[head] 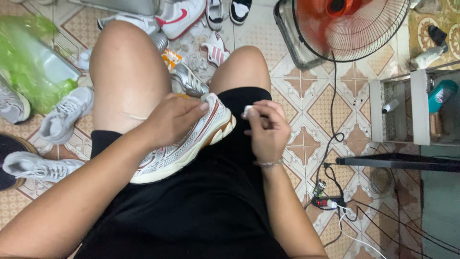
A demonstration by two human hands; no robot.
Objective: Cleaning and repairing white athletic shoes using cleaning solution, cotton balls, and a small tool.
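A white mesh sneaker (184,146) with dark red stripes and a cream sole lies on its side across my lap, toe pointing up right. My left hand (173,117) grips its upper near the toe. Just right of the toe, my right hand (267,127) pinches a small white wad (247,111) between its fingertips, a thin bracelet on the wrist. I sit in black shorts with both knees bare.
Several sneakers lie on the patterned tile floor at left (64,112) and beyond my knees (182,17). A green plastic bag (31,62) sits top left. An orange-bladed fan (350,26) stands top right, with a power strip and cables (328,201) and a white shelf (407,108) to the right.
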